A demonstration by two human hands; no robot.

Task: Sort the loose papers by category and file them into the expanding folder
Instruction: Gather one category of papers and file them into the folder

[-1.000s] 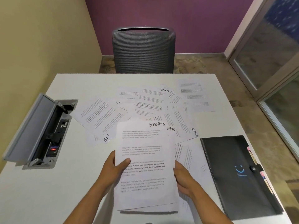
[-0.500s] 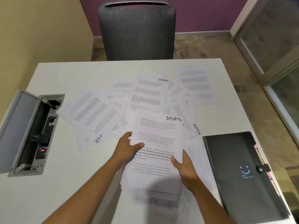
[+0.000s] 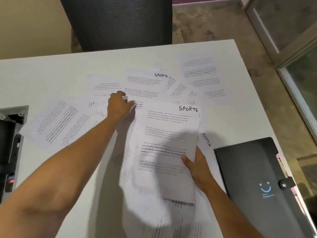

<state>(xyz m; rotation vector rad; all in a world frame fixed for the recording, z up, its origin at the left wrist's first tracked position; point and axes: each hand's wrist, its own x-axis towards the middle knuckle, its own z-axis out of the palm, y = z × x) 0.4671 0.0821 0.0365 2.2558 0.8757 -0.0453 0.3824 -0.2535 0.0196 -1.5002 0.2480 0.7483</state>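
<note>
Head view, landmark = black expanding folder: closed, flat on white tabletop, snap tab on its right edge, coloured tab edges poking out there.

Right hand just left of folder. Grip closed on a SPORTS sheet stack: thumb on top of the right edge, fingers underneath. Stack raised off tabletop, lower edge motion-blurred.

Left hand well left of folder and farther from the camera, arm stretched across the tabletop. Fingers curled down onto the scattered papers; grip looks to be pinching a sheet corner, but too blurred to confirm.

Loose sheets fanned over tabletop left of and beyond folder, overlapping. Second SPORTS sheet beyond the held stack. ADMIN sheet just left of folder's far corner, mostly hidden under the held stack. Unlabelled sheet farthest back, above folder.

Open cable box set in tabletop, far left of folder, red light inside.

Dark mesh chair beyond tabletop's far edge. Glass door frame past folder to the right.
</note>
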